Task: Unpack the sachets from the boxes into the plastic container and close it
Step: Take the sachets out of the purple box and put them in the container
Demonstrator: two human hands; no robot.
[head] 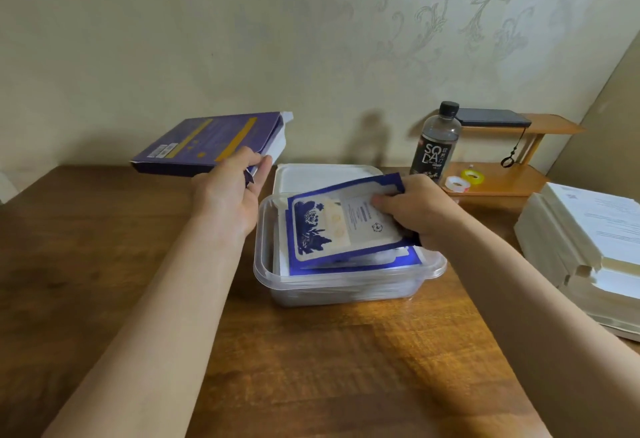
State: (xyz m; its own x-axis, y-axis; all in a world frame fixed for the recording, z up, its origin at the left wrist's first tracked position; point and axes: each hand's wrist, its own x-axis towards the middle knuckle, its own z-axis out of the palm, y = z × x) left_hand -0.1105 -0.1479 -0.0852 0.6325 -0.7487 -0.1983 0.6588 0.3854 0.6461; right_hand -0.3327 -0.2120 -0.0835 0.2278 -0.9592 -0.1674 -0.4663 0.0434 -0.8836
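Box (207,141) was held up off the table (311,368) at left, L hand (230,195) gripping its open end. Container (332,294) sat mid-table, lid (325,176) off, just behind it. R hand (419,211) pinched sachets (339,226), tilted over others inside. Step looked like loading; next prob. needs laying them flat & letting go.

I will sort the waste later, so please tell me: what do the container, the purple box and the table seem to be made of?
The container looks like clear glossy plastic; the sachets inside show through its wall. The box seems cardboard, printed purple, white inside at the open flap. The table looks like wood or veneer: brown grain, shiny varnish.
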